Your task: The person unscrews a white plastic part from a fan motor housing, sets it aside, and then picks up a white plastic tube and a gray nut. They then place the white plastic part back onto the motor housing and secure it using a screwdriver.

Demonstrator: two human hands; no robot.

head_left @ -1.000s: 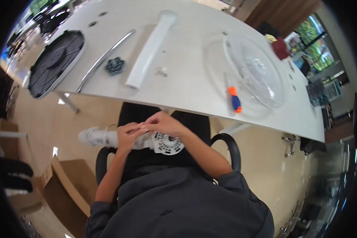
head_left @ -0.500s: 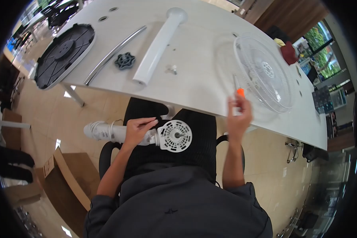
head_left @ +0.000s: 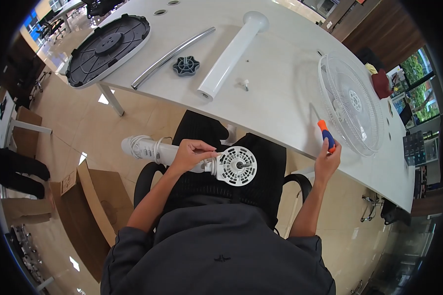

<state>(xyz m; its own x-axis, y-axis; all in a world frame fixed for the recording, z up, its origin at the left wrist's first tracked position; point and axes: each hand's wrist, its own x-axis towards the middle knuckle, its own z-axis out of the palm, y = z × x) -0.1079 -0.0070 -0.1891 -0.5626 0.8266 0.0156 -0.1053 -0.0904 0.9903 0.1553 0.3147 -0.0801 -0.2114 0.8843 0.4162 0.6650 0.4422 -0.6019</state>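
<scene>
A white fan motor unit (head_left: 226, 172) with a round slotted face and a metal shaft lies across my lap, its white body (head_left: 155, 151) wrapped in a cord on the left. Over its neck is my left hand (head_left: 194, 155), thumb and fingers pinched at the edge of the round face; whatever is in the pinch is too small to make out. My right hand (head_left: 328, 160) grips the blue end of a screwdriver (head_left: 325, 133) with an orange and blue handle. Its blade points up and left over the table's front edge, beside a clear fan grille (head_left: 339, 110).
On the white table (head_left: 275, 98) lie a black-and-white round base (head_left: 91, 56), a curved chrome tube (head_left: 174, 56), a dark knob (head_left: 186, 66), a white pole (head_left: 231, 56) and a small white piece (head_left: 245, 84). An open cardboard box (head_left: 101, 196) stands on the floor at left.
The whole view has shifted, so the table things sit further right. My right hand has turned the screwdriver, and more of its handle shows. My left hand stays pinched, close to the motor's round face.
</scene>
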